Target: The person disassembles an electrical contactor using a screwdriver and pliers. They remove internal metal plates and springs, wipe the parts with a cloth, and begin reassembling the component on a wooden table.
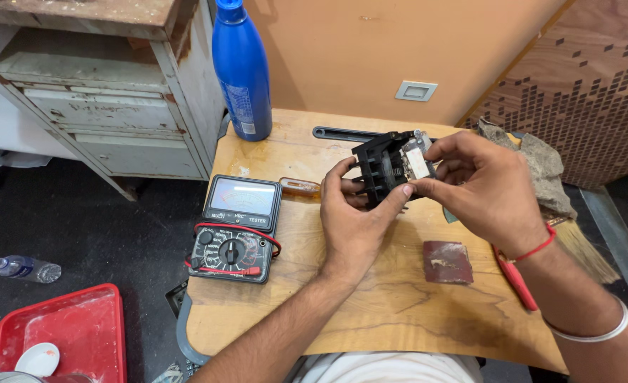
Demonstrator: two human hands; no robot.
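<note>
A: Status?

B: Both hands hold the black plastic part (385,167) up over the wooden table (371,312). Left hand (353,220) grips it from below, thumb pressed on the near edge. Right hand (481,188) pinches the white piece (417,162) on its right side.

A: Step?

B: Looks like inspecting or seating that white piece. Next move likely needs a steady left grip and a fine pinch.

A: Meter?

B: Meter (236,227) lies left of the hands, untouched. Sandpaper (447,261) sits below the right hand.

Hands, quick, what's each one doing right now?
Left hand: closed on the black ribbed plastic electrical part.
Right hand: closed on the same part, fingertips at its white piece.
</note>
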